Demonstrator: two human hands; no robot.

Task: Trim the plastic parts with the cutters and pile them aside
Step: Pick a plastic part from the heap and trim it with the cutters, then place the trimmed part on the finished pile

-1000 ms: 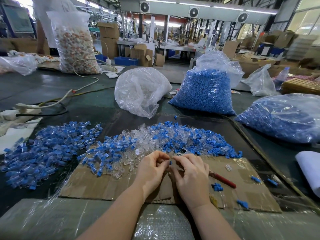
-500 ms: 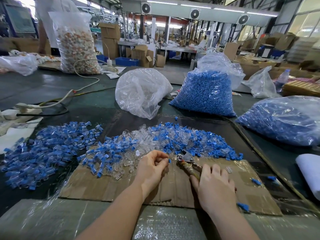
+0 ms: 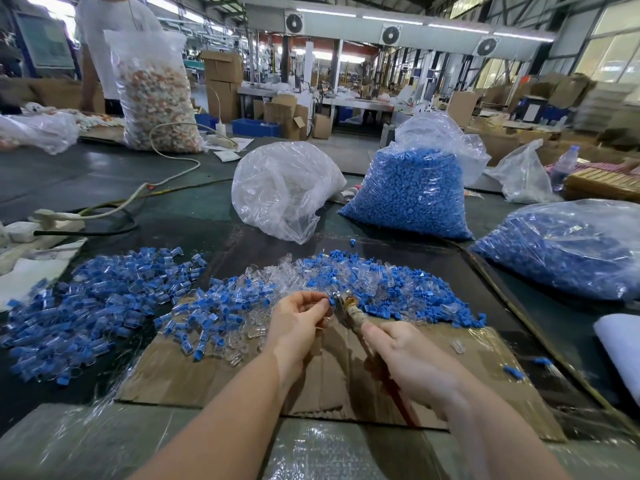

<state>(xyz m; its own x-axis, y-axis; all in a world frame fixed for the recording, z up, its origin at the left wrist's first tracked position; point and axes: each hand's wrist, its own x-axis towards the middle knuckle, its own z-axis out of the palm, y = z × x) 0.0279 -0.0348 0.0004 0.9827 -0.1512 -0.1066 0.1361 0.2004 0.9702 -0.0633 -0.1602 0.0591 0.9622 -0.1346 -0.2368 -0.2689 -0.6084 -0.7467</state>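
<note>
Left hand pinches small blue part at fingertips, above cardboard. Right hand clamped round cutters, red handle out below palm, head touching part. Mixed clear/blue pile just behind hands; second pile on tabletop at left. 2 bags of blue parts at right, behind.
</note>
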